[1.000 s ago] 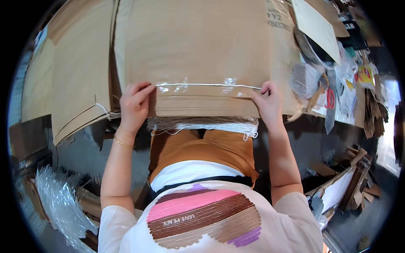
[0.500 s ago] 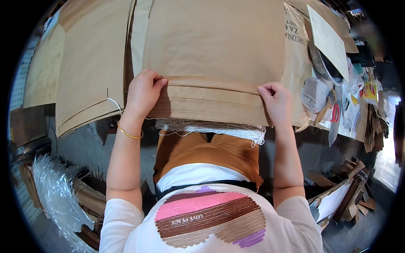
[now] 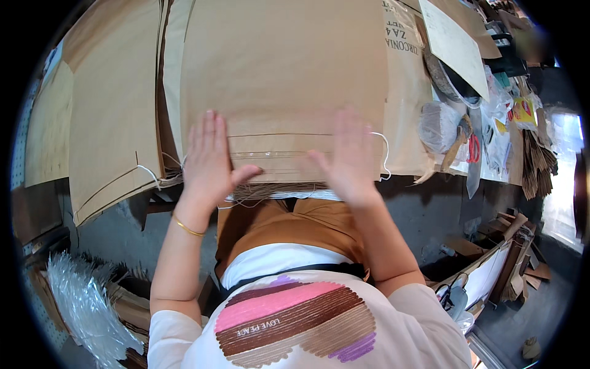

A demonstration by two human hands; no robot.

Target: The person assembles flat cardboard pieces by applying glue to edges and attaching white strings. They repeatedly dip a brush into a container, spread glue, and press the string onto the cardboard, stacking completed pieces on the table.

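Note:
A large brown paper sheet [image 3: 283,67], perhaps a sack, lies on a stack in front of me. Its near edge forms a folded strip [image 3: 279,142]. My left hand [image 3: 208,157] is flat on the left end of this strip, fingers stretched and thumb out to the side. On the right part rests my right hand [image 3: 351,157], smeared by motion but with its fingers extended. A white cord [image 3: 387,155] loops out past the right end of the fold. Below the near edge hangs a bundle of pale strings [image 3: 276,192], partly hidden.
Another brown paper stack [image 3: 114,104] lies at left with a cord end. On the right are red-handled scissors [image 3: 474,149], a wrapped white roll [image 3: 438,128] and a white board [image 3: 456,46]. Clear plastic strips [image 3: 86,307] stand low at left, cardboard scraps [image 3: 507,234] at right.
Both hands have let go of the sheet's edge and now lie flat on the fold, the right one further in. The folded strip is pressed down, and a cord loop shows at its right end.

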